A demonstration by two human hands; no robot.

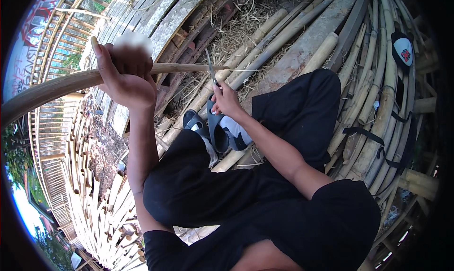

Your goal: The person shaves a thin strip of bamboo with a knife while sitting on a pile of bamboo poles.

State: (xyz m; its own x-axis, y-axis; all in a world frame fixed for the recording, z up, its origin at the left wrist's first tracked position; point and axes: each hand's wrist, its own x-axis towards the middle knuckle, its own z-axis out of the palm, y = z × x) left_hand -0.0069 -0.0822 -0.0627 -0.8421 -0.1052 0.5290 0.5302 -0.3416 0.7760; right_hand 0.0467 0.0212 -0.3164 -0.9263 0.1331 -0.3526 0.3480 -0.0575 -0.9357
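Long tan bamboo strip [61, 84] lies level, knife [211, 68] blade upright against it.

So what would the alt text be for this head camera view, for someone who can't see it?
Seen from above, a seated person in black grips a long bamboo strip in the left hand and sets a knife, held in the right hand, against it. Bamboo poles and dry shavings lie all around, with a cap on the poles at right.
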